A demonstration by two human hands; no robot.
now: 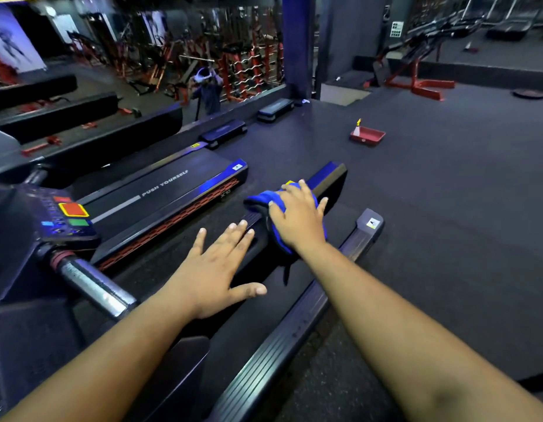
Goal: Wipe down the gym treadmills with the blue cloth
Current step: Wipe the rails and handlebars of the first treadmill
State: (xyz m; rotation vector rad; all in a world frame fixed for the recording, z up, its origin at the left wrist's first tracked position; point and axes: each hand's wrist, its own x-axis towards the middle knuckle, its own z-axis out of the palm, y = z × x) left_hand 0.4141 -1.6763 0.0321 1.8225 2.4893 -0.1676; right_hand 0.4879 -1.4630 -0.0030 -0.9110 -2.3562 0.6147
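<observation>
Dark rubber gym flooring is filling the right half of the view, with a mirrored wall along the back that is reflecting red weight racks and a person. At far left, a treadmill console is showing red, green and blue buttons, and a chrome handlebar is projecting from below it. Next to these, a neighbouring treadmill is lying with its belt lettered "PUSH YOURSELF" and a red mesh strip along its side.

Toward the centre, the left hand is resting flat on the black belt of the near treadmill, fingers straight and spread apart, thumb out to the side, holding nothing. Just to its right, the right hand is pressing palm-down on the blue cloth, fingers extended and slightly apart over it. The cloth is lying bunched on the far end of the near treadmill, on the ridge beside the belt, with part of it draping under the wrist. A ribbed side rail is running along the right edge of this machine.

Further right, well apart on the floor, a red tray is holding a spray bottle.
</observation>
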